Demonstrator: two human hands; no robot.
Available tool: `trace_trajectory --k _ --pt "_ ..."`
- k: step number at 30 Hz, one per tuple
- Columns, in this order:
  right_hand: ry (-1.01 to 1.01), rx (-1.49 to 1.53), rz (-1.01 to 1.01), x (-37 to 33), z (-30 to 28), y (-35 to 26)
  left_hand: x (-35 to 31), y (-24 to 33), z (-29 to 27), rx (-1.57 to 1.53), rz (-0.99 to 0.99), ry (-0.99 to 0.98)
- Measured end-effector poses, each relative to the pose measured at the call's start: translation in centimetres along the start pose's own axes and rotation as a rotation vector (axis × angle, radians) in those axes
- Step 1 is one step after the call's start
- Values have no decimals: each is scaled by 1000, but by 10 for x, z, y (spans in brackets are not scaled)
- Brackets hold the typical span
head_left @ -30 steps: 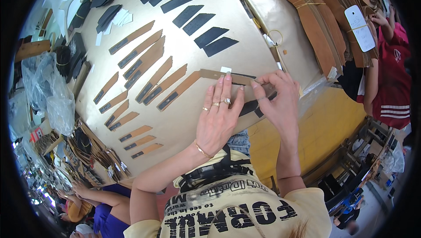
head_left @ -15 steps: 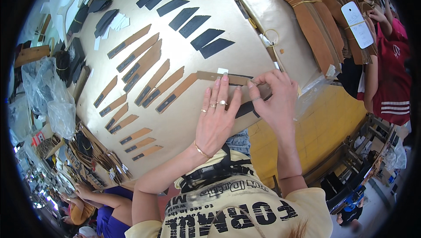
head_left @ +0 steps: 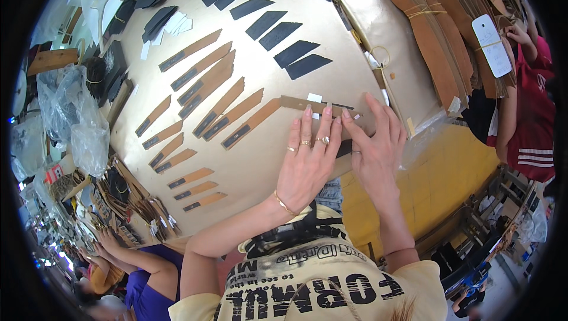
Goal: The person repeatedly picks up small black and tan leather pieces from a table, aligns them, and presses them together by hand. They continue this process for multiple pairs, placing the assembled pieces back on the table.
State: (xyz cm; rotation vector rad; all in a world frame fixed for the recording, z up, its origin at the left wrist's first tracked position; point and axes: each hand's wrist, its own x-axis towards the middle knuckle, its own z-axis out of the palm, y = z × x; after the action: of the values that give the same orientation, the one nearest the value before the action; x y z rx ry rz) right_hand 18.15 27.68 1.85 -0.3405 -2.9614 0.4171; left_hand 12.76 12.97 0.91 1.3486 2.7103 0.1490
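Note:
A brown leather strip (head_left: 291,103) lies near the front of the table, its left end touching a tan strip (head_left: 254,123) with a dark patch. My left hand (head_left: 310,152) rests its outstretched fingertips along the strip's near edge. Beside it, my right hand (head_left: 380,146) has its fingers apart, the thumb side by the strip's right end; nothing shows in its grasp. A thin dark edge shows along the far side of the brown strip. Small white slips (head_left: 315,97) lie against the strip, and a dark piece (head_left: 344,148) is partly hidden between my hands.
Several tan strips with dark patches (head_left: 207,70) fan out at left; slanted black pieces (head_left: 279,35) lie farther back. Stacked brown leather (head_left: 438,43) with a white tag (head_left: 491,46) is at right, near a person in red (head_left: 535,114). Plastic bags (head_left: 83,120) hang left.
My right hand has gone from a pinch at the strip's right end to spread fingers. My left fingers stay on the strip. The whole view has shifted slightly.

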Motion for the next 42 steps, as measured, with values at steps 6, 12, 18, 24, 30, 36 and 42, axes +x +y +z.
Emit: trace_trajectory --k 6,12,18,24,30,36,42 --pt "5 106 14 18 -10 -9 27 -45 -19 -282 -166 210" --pt "41 276 81 28 5 -21 39 -67 -25 -341 -39 111" --pt "14 303 152 27 9 -19 39 -72 -26 -387 -28 76" --pt "-18 360 172 31 8 -17 39 -76 -29 -459 -9 84" --pt "-36 399 187 31 8 -15 37 -79 -26 -560 59 119" --pt "-39 413 177 31 8 -13 37 -78 -21 -671 26 173" --pt "-19 406 170 31 9 -12 36 -84 -35 -815 -297 51"
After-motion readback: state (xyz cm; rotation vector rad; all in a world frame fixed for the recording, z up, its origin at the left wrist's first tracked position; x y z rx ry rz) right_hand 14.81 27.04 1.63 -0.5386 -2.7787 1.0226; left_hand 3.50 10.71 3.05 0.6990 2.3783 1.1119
